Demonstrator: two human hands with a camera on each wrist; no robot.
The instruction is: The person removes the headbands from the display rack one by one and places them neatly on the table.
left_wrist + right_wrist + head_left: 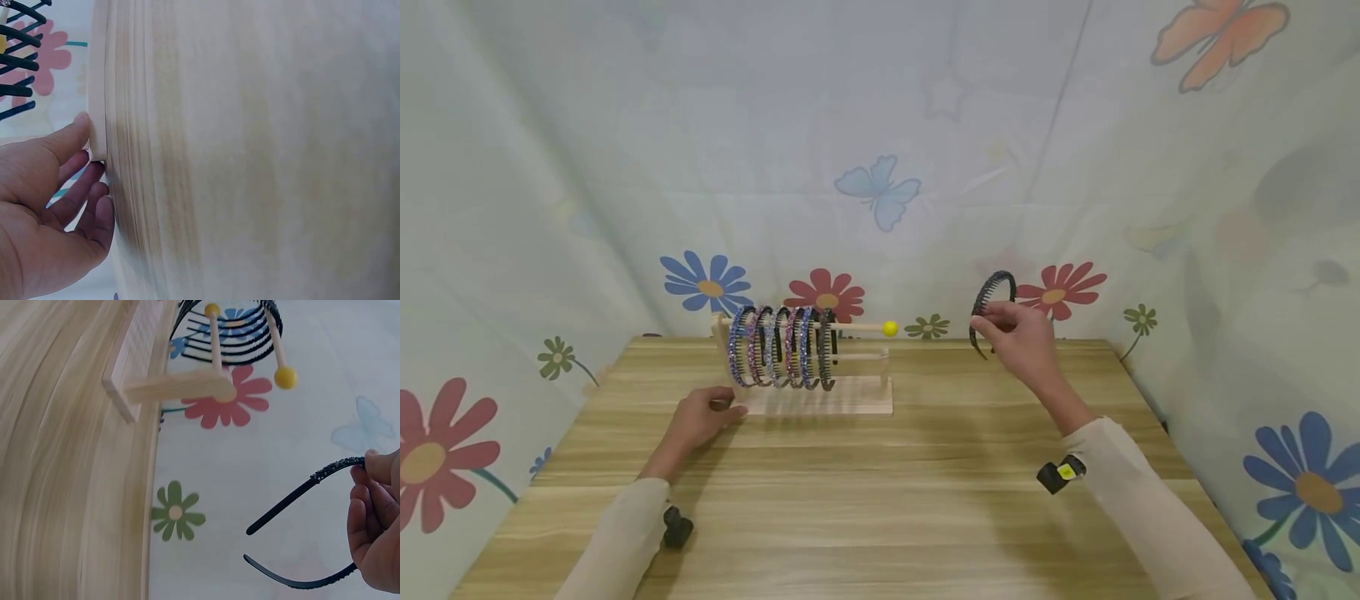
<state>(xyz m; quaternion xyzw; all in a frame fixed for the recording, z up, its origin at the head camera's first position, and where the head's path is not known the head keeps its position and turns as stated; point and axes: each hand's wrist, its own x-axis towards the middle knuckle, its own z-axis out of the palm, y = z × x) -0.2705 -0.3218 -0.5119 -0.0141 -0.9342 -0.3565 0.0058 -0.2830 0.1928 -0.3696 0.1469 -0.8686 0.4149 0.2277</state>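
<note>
A black headband (992,304) with comb teeth is pinched between the thumb and fingers of my right hand (1022,337), raised above the table's right side. In the right wrist view its two tips point toward the left, and dark sparkly beads cover part of the band (337,467). My left hand (703,415) holds the left end of a wooden headband stand (820,400), thumb and fingers at the corner of its base (98,94). Several beaded headbands (775,348) in blue, pink, silver and black hang side by side on the stand's rods.
A yellow ball (890,328) caps the right end of the stand's upper rod. The wood-grain table (880,500) reaches back to a pale cloth backdrop (775,167) printed with flowers and butterflies. Black wrist cameras (677,527) sit at both sleeves.
</note>
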